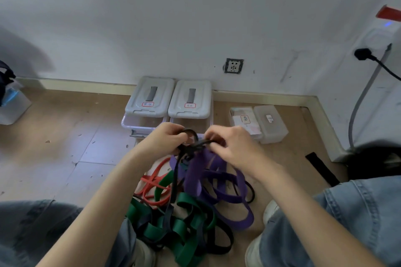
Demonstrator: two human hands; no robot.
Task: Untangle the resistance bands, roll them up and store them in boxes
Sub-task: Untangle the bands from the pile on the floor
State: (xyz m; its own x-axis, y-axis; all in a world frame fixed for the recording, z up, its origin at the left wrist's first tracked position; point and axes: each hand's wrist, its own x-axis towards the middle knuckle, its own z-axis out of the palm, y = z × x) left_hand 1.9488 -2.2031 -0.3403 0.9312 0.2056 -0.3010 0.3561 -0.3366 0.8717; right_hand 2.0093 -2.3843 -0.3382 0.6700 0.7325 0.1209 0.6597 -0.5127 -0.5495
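untangling barely begun: left hand (167, 136) and right hand (230, 143) both pinching black band (192, 145); pile (195, 212) knotted, boxes (169, 102) unfilled.

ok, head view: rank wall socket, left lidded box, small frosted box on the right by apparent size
1. left lidded box
2. small frosted box, though it sits slightly nearer the camera
3. wall socket, clearly smallest

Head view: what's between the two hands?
In the head view, a knotted black band spans between left hand and right hand, both pinching it.
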